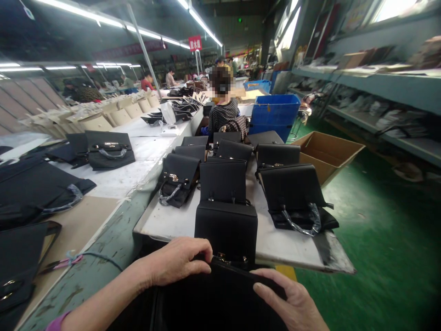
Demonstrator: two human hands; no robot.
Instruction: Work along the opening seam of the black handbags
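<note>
the left hand (182, 261) and the right hand (291, 294) each have fingers clamped on the upper edge of a black piece (223, 303) before the near edge of the white desk (275, 243), whose surface shows either side of the nearest black bag (226, 225), green floor (375, 220) spreading rightward.

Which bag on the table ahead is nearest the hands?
The front centre bag, at the near edge of the table, beyond the left hand and right hand; other bags sit farther back or aside.
</note>
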